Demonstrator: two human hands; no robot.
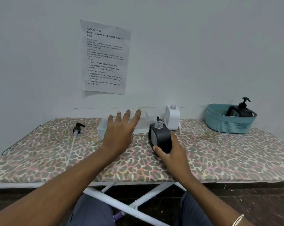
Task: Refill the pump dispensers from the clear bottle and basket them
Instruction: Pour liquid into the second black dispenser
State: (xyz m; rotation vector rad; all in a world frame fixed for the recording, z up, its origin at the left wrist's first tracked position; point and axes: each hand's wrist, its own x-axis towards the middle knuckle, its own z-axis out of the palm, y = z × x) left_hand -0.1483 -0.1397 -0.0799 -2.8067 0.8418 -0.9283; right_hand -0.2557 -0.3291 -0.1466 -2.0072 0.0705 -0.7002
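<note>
The clear bottle (142,123) lies on its side on the leopard-print board, its open mouth pointing right toward a black dispenser (160,137) that has no pump on its clear neck. My left hand (121,129) is spread over the clear bottle with the fingers straight and apart; I cannot tell whether it touches the bottle. My right hand (170,152) grips the lower part of the black dispenser. A black pump head with a long white tube (76,128) lies at the left. A white dispenser (172,119) with an open neck stands behind.
At the back right, a teal basket (219,123) holds another black dispenser (240,110) with its pump on. A printed sheet (105,57) hangs on the wall. The board's front edge (138,181) runs close to my knees, with white legs below.
</note>
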